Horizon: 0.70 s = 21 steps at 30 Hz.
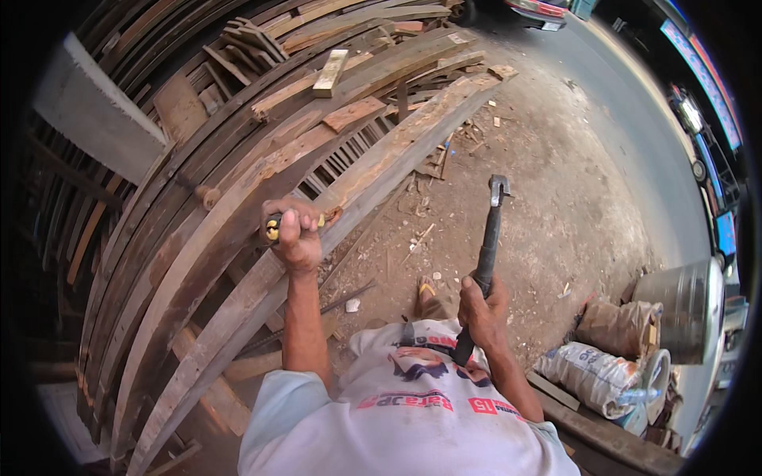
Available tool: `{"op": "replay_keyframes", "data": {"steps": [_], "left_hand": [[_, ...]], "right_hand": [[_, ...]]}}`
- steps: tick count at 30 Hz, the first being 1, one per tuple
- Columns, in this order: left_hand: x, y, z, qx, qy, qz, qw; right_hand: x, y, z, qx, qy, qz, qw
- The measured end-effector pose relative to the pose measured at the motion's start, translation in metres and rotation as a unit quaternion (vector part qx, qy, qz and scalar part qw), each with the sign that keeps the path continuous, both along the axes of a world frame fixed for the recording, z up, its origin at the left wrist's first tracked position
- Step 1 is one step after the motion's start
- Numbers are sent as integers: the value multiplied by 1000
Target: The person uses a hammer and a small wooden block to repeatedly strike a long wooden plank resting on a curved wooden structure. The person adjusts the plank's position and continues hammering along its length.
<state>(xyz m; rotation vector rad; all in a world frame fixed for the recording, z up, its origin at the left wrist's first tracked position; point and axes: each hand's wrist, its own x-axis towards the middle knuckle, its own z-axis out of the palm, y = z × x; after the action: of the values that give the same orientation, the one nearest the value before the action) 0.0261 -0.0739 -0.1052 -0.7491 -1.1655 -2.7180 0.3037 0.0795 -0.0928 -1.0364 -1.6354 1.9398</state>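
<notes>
My left hand (295,238) is closed around a short black-and-yellow handle (273,229), right at a long weathered timber beam (349,198). Yellow also shows on the far side of the fist; the rest of that tool is hidden, so its kind is unclear. Beside the fingers, the beam's surface has a rough reddish-brown patch (333,215). In my right hand (483,313) is a hammer (490,230) with a long dark handle, its metal head pointing up and away from me. The hammer is over the dirt ground, apart from the beam.
Long planks (198,230) are stacked at left, with a loose wood block (330,73) on top. A pale slab (99,107) leans at far left. Filled sacks (591,377) and a metal drum (681,311) stand at right. Beyond the dirt runs a road (627,87) with vehicles.
</notes>
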Motion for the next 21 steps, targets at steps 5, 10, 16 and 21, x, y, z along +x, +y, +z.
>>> {"op": "replay_keyframes", "data": {"steps": [5, 10, 16, 21], "left_hand": [[-7, -15, -1, 74, -72, -43, 994], [-2, -9, -3, 35, -67, 27, 997], [0, 1, -4, -88, -29, 67, 994], [-2, -4, -5, -165, -19, 134, 977]], "right_hand": [[-9, -4, 2, 1, -15, 76, 997], [-22, -1, 5, 26, -41, 152, 987], [-60, 13, 76, 294, -36, 280, 913], [-104, -10, 167, 453, 56, 320, 830]]}}
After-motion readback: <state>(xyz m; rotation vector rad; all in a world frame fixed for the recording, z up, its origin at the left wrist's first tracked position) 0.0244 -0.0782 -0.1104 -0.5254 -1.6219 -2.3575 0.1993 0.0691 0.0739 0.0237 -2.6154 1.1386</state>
